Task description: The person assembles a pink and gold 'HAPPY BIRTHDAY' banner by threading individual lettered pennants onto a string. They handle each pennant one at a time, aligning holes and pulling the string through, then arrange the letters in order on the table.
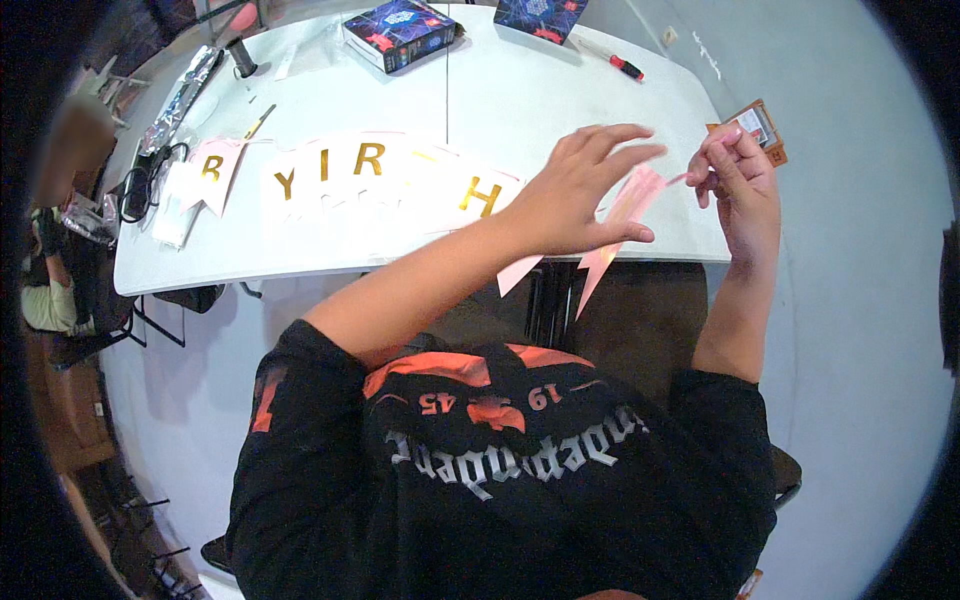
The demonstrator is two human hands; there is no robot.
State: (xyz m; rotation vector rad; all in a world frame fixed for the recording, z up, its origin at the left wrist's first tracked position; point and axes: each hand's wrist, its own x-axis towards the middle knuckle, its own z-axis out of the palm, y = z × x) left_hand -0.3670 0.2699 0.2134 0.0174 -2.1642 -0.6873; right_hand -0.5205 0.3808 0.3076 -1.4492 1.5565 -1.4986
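Observation:
My right hand (738, 180) is raised over the table's right side, its fingertips pinched on a thin pink ribbon (677, 181). The ribbon runs left to a pink swallow-tailed pennant (627, 208), which hangs tilted past the table's front edge. Beside that pennant my left hand (585, 190) has its fingers spread and thumb stretched out; nothing shows in its grasp. Under my left wrist lies a pale pennant with a gold letter (481, 198). More pale pennants with gold letters (330, 165) lie in a row leftward, with a separate one (213, 172) at the end.
Two dark blue patterned boxes (400, 35) stand at the table's (560, 110) far side. A red-and-black-handled tool (627, 68) lies at the far right. On the left are a yellow-and-black cutter (261, 121), a black cable (140, 190) and clear plastic packaging (183, 100). Another person (70, 200) sits beyond the left end.

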